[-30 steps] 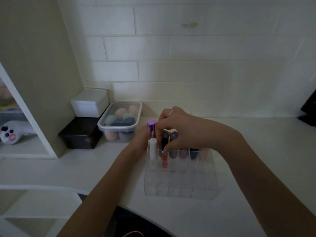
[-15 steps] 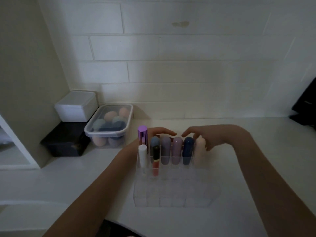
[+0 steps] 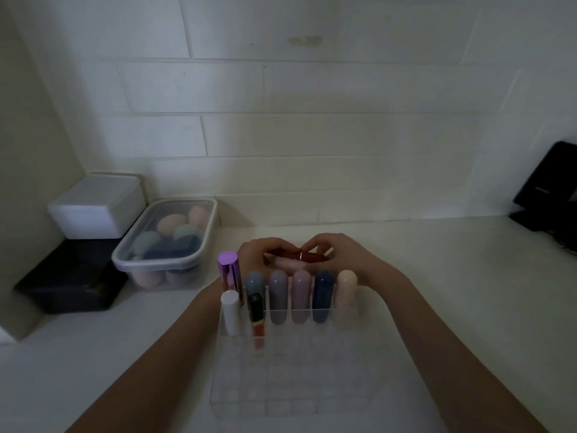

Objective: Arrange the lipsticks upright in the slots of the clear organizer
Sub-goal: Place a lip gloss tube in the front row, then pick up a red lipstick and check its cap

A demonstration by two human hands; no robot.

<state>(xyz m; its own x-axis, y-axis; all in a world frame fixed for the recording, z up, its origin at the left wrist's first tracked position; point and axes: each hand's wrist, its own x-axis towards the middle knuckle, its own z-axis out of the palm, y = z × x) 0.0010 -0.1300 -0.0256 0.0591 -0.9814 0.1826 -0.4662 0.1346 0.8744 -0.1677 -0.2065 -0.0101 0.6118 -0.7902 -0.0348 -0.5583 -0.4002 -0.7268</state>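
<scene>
A clear organizer (image 3: 290, 389) with a grid of slots stands on the white counter. Its back row holds several upright lipsticks: a metallic purple one (image 3: 229, 273), then blue-grey, lilac, pink, navy (image 3: 323, 295) and cream (image 3: 346, 292) ones. A white tube (image 3: 230, 312) and a red gloss with a black cap (image 3: 257, 320) stand in the second row. Behind the organizer, my left hand (image 3: 259, 254) and my right hand (image 3: 340, 253) together hold a dark red lipstick (image 3: 299, 257) lying sideways, one hand at each end.
A lidded clear tub of makeup sponges (image 3: 167, 245) sits at the back left, beside a white box (image 3: 96, 207) stacked on a black box (image 3: 68, 282). A black object (image 3: 549, 192) stands at the right edge. The tiled wall runs close behind.
Both hands moved from hovering over the back row to behind the organizer. They now hold a dark red lipstick between them, which was not seen before.
</scene>
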